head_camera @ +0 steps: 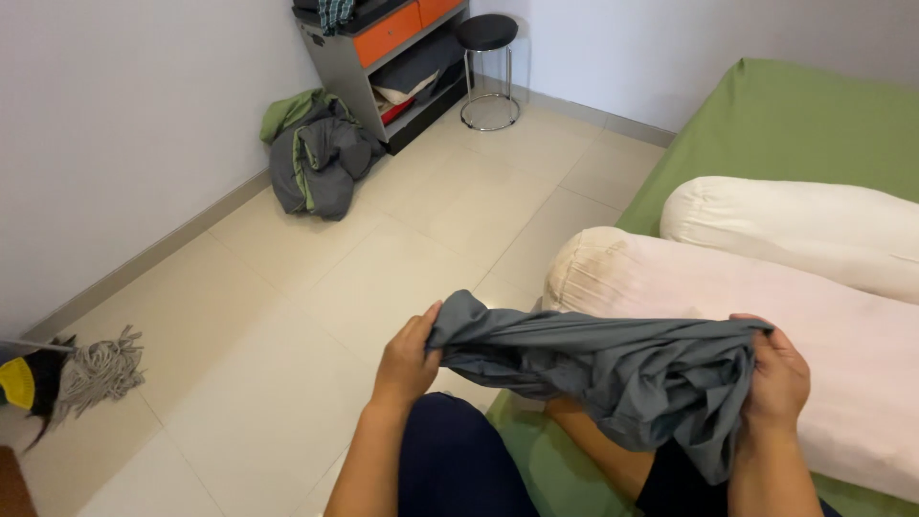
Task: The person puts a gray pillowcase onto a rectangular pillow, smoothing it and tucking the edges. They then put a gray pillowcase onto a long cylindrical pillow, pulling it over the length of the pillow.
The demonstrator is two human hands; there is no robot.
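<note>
Left hand [407,359] pinches one end of the bunched grey cloth [613,369], right hand [777,378] clamps the other, hands well apart, cloth held above the lap beside the pale bolster [728,297] on the green bed [795,124]. Its long axis runs left to right, sagging rightward. Even tension and finding the opening's edges would, I judge, serve best.
</note>
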